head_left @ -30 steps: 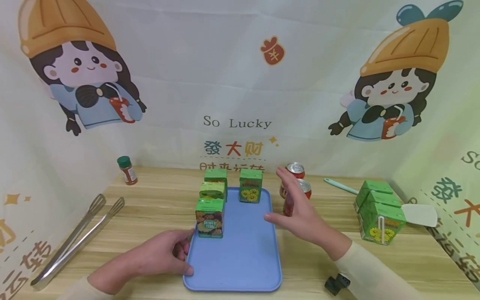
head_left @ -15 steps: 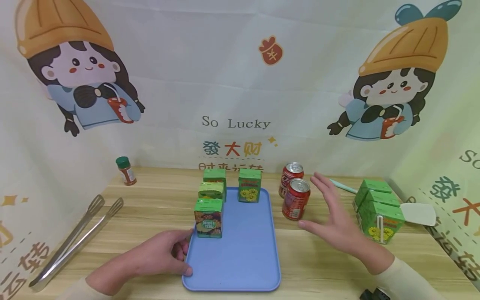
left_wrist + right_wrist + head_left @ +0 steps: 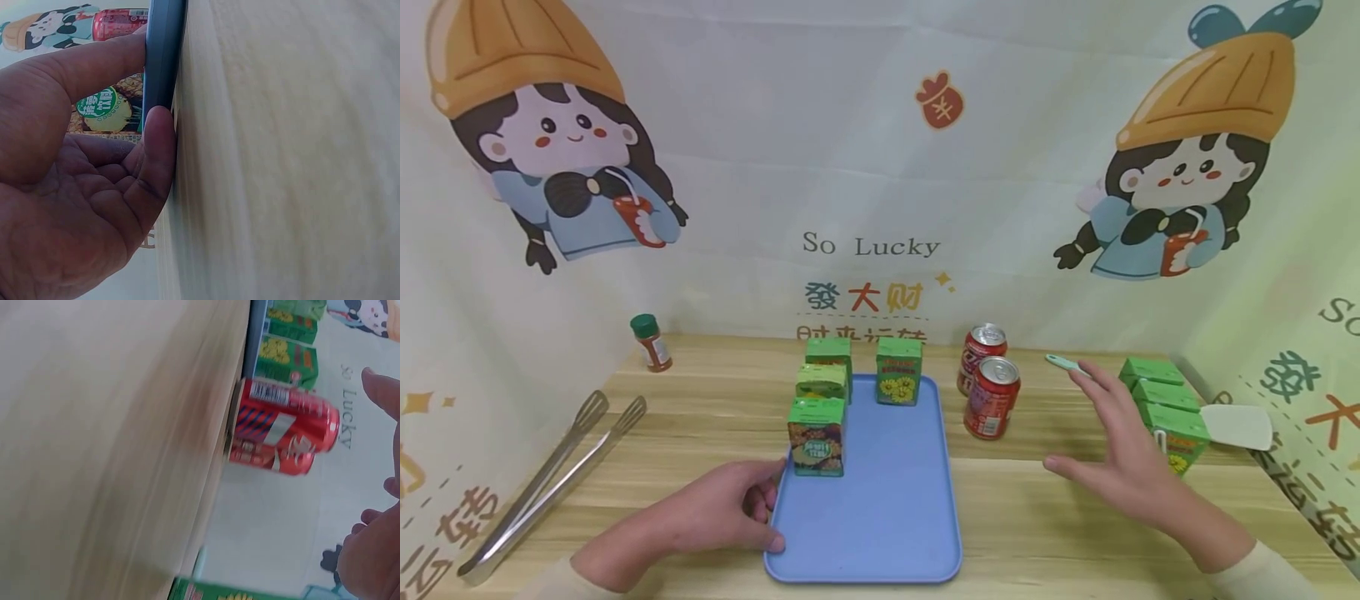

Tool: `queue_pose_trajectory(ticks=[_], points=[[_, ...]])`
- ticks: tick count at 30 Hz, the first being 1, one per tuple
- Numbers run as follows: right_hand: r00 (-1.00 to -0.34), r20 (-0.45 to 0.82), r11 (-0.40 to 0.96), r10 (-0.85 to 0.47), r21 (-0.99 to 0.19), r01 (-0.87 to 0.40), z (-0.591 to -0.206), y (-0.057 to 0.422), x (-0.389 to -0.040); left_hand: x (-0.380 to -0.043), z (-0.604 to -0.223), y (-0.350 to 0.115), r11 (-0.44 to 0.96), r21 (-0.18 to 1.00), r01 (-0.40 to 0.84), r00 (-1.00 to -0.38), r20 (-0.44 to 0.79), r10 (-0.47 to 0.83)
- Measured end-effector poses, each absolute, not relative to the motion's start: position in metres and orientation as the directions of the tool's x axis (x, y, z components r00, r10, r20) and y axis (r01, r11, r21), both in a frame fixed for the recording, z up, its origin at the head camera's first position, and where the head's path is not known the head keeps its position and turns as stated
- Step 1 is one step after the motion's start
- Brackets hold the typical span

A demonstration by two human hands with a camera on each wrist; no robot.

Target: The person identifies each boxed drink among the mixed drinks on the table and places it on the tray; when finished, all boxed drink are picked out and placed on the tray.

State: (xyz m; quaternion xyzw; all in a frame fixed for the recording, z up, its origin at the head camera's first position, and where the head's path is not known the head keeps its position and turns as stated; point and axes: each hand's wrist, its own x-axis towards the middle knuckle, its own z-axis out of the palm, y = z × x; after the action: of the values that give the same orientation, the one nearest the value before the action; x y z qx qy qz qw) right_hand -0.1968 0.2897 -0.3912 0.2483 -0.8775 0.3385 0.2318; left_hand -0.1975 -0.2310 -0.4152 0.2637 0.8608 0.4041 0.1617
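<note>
In the head view a blue tray [image 3: 895, 517] lies on the wooden table, its left rim pinched between the thumb and fingers of my left hand [image 3: 715, 508]. A row of three green drink cartons [image 3: 816, 442] stands along the tray's left side. Another green carton [image 3: 898, 372] stands at its far right corner. Right of the tray are two red soda cans, a near one [image 3: 992, 400] and a far one [image 3: 981, 346], both upright. My right hand [image 3: 1131, 458] is in the air with fingers spread, holding nothing. It partly covers a group of green cartons [image 3: 1176, 425] at the right.
Metal tongs [image 3: 550, 487] lie at the left, with a green-capped spice jar [image 3: 651, 343] behind them. A spatula with a white blade [image 3: 1236, 427] and a mint handle [image 3: 1063, 363] lies behind the right cartons. A printed cloth [image 3: 865, 167] hangs behind the table.
My right hand has moved right, away from the near soda can, to the cartons on the right. My left hand keeps its grip on the tray's rim.
</note>
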Motion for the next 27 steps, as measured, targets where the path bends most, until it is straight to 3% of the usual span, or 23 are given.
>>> queue_pose_trajectory(ticks=[7, 17, 27], points=[[-0.800, 0.549, 0.711, -0.241, -0.461, -0.531, -0.392, 0.321, -0.190, -0.197, -0.416, -0.230, 0.542, 0.775, 0.326, -0.813, -0.063, 0.578], [-0.754, 0.630, 0.792, -0.185, -0.359, -0.494, -0.393, 0.355, -0.193, -0.198, -0.415, -0.230, 0.554, 0.773, 0.308, -0.814, -0.087, 0.574], [-0.773, 0.620, 0.845, -0.133, -0.337, -0.415, -0.398, 0.378, -0.196, -0.199, -0.416, -0.231, 0.556, 0.770, 0.315, -0.814, -0.083, 0.575]])
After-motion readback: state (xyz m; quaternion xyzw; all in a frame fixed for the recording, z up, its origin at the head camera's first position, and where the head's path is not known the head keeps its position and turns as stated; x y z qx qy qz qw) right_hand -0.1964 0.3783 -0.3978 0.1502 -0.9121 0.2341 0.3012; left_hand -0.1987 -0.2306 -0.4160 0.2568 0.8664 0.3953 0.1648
